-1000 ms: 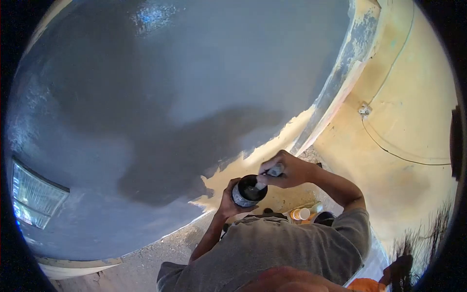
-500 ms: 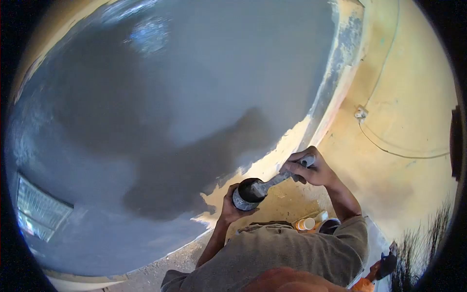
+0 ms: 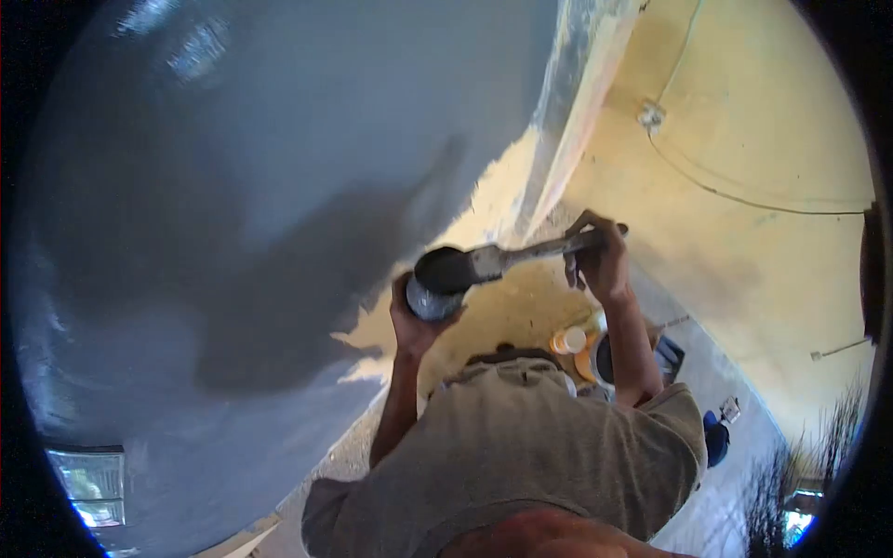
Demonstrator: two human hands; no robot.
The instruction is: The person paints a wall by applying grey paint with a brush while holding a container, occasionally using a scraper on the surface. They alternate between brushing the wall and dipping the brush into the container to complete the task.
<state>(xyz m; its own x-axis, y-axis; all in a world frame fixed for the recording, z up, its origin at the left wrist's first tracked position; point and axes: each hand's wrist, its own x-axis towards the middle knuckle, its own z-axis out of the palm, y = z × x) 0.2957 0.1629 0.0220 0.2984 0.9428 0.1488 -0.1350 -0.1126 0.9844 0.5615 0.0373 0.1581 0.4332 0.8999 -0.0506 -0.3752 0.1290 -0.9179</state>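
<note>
My left hand (image 3: 411,327) is wrapped round a small round paint pot (image 3: 433,303) with dark grey paint inside its mouth. In my right hand (image 3: 603,262) is a long-handled flat paintbrush (image 3: 544,249), gripped near the handle's far end. The brush head lies across the right side of the pot's mouth, coated in grey; the bristle tips are hard to separate from the paint. Beyond both hands stands a wall covered in grey paint (image 3: 353,121). A ragged cream strip (image 3: 502,191) shows along its right edge, close to the pot.
Right of the corner is a yellow wall (image 3: 744,149) with an electrical fitting (image 3: 651,115) and cable. Below my right forearm stand an orange-and-white container (image 3: 568,340), a dark-mouthed bucket (image 3: 603,359) and a dark tray (image 3: 668,357). A window (image 3: 93,485) shows at lower left.
My right hand has moved away from my body relative to the pot, and the brush now lies nearly level instead of slanting down into it. The whole view has shifted.
</note>
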